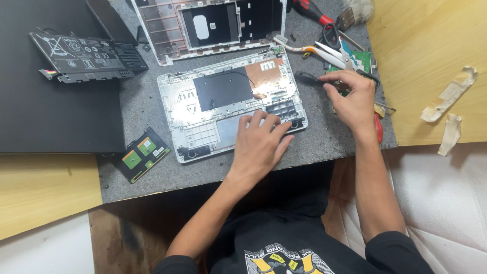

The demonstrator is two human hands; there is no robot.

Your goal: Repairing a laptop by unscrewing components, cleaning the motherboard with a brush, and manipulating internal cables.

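The open laptop shell [231, 109] lies in the middle of the grey mat [152, 182], white, with its insides showing. A black sheet [222, 89] and a copper patch [264, 71] sit on its upper part. The left hand [258, 147] rests flat on the lower right corner of the shell. Its fingers are spread a little and press down near a small dark grid piece [281, 108]. They hold nothing.

The right hand [355, 99] is just beside the shell, on its right. Its fingers are curled in a narrow pinch on a black-handled screwdriver [307, 77], which lies low and points to the left, toward the shell's edge.

Under the right hand peeks a green circuit board [361, 58]. Just above it lie white-handled pliers [329, 50] and a red-handled tool [312, 10]. A brush [355, 12] lies in the top corner.

Above the shell sits the laptop's other cover [167, 30], white with a black middle. To the left, a black battery pack [86, 56] rests on a big black board [50, 111]. Near the mat's lower left edge lies a small dark board with green squares [141, 153]. Bits of torn tape [449, 94] stick to the wooden table [426, 40] on the right.
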